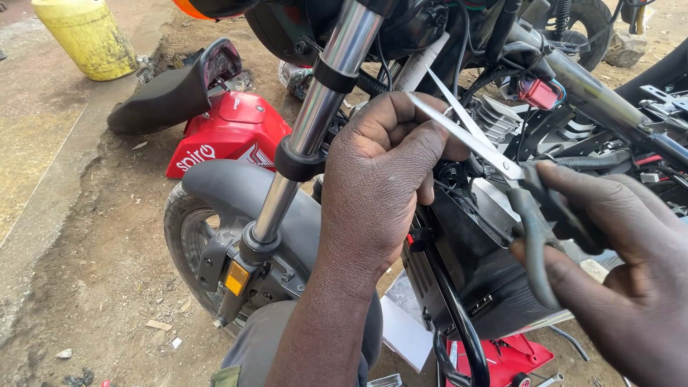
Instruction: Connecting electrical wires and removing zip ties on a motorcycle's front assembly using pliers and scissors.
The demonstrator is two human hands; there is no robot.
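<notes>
Scissors [502,161] with open steel blades and dark grey handles are held in the right hand [616,265], at about three o'clock in the head view. The fingers of that hand are curled closed through and around the handle loops, and the blade tips are pointed up toward eleven o'clock. Against the blades, at the centre of the view, the left hand [380,179] is set, its fingers closed in a pinch just beside the lower blade; whatever is pinched there is too small and too hidden to be told. A white tube-like piece [423,64] is seen just above the left hand, at twelve o'clock.

Both hands are held in front of the stripped frame of a motorcycle. The chrome fork leg [315,115] is seen running from twelve o'clock down toward seven o'clock, just left of the left hand, and the grey front mudguard [236,190] and the front wheel [186,244] are found below it at eight o'clock. A red body panel [229,132] with a black seat [168,93] is laid on the dirt ground at ten o'clock, and a yellow container [89,36] is stood at eleven o'clock. A black box-shaped unit [473,279] in the frame is seen at five o'clock, under the scissors, with a red part [516,358] below it.
</notes>
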